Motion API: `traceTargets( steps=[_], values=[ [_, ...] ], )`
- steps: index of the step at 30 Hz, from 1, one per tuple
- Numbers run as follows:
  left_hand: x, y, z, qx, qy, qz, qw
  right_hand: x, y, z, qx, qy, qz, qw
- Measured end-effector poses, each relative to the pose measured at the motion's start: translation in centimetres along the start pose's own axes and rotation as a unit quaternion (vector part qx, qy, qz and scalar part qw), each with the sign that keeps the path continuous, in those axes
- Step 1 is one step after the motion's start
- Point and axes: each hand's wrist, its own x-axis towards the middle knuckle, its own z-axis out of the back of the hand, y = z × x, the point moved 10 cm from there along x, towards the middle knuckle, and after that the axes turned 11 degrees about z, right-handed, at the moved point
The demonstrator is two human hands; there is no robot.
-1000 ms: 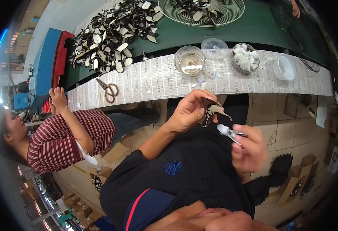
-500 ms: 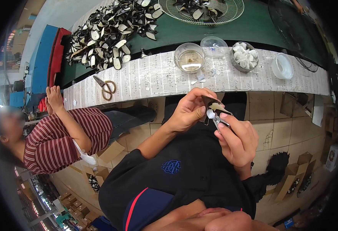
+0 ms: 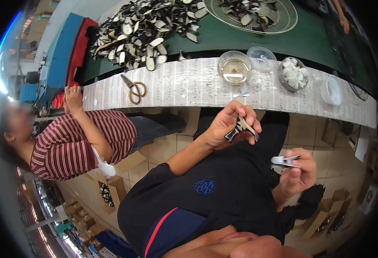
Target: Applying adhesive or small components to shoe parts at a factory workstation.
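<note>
A small dark piece [image 3: 243, 126] with pale patches is held in the left hand [image 3: 221, 129], in front of the dark shirt and on the near side of the table [image 3: 193, 88]. It is pinched by the bent fingers and the thumb; how the fingers sit behind it cannot be told. It is held tilted. A metal clip [image 3: 290, 163] is gripped in the right hand [image 3: 300, 173], to the right and a bit nearer, and a white wad [image 3: 277, 161] is nipped in its tip. The wad and the dark piece are kept apart.

The dark piece looks light and thin, and it may be a bit bendy. Its dark face looks shiny, so it could be slippery if wet, and it might be scratched by hard metal. It is best held by its edges, with the flat part left free. The clip looks stiff and light, and is best squeezed by its long arms. The wad is likely soft and easily squashed.

On the table, a clear bowl of liquid [image 3: 234, 69] is set to the left of a round tin of white balls [image 3: 294, 75]. Scissors [image 3: 134, 91] are laid farther left.
</note>
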Motion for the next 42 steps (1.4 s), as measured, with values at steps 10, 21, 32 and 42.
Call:
traceTargets(
  steps=[10, 21, 32, 42],
  values=[
    [2.5, -4.4, -1.3, 0.111, 0.088, 0.002, 0.990, -1.6, -3.9, 4.1, 0.071, -0.126, -0.110, 0.983],
    [14.2, -21.4, 11.1, 0.854, -0.233, -0.118, 0.449, -1.5, -5.7, 3.1, 0.096, -0.156, -0.160, 0.970],
    [-1.4, -25.0, 24.8, 0.796, -0.512, 0.032, 0.321, -3.7, -11.4, 3.6, 0.222, -0.195, -0.273, 0.915],
    [0.4, -26.3, 28.1, 0.741, -0.562, 0.065, 0.362, -4.9, -15.2, 2.4, 0.292, -0.231, -0.359, 0.856]
  ],
)
